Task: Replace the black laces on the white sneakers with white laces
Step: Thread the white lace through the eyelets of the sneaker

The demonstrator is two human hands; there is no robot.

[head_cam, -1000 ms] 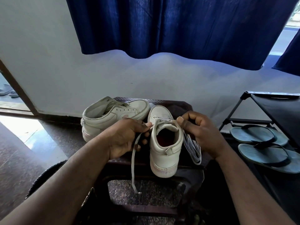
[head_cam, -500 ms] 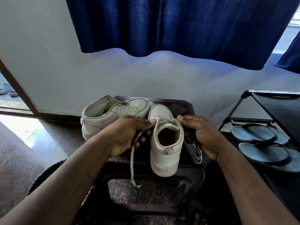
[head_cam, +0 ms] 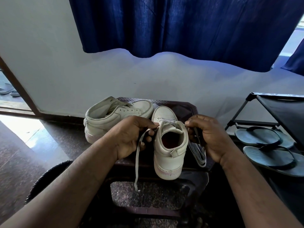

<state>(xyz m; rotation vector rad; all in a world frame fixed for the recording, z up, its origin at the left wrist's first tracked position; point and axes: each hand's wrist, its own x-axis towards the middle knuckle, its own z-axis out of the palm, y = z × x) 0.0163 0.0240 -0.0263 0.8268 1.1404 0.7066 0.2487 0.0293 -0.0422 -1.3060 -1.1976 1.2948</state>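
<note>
While a white lace (head_cam: 136,162) dangles past the stool's (head_cam: 185,107) near edge, the left hand (head_cam: 131,137) pinches it beside the near sneaker's (head_cam: 169,155) collar, fingers curled. The right hand (head_cam: 209,137) pinches the lace's other end on the right. That sneaker stands on the stool, heel nearest, and its mate (head_cam: 115,116) sits behind, left.

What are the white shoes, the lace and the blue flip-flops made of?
Shoes: probably leather or fake leather. They look smooth and matte white, with stitched panels and creases.
Lace: likely flat woven fabric. It hangs limp like a ribbon.
Flip-flops: rubber or foam, it seems. They have dull matte blue soles and dark straps.
</note>
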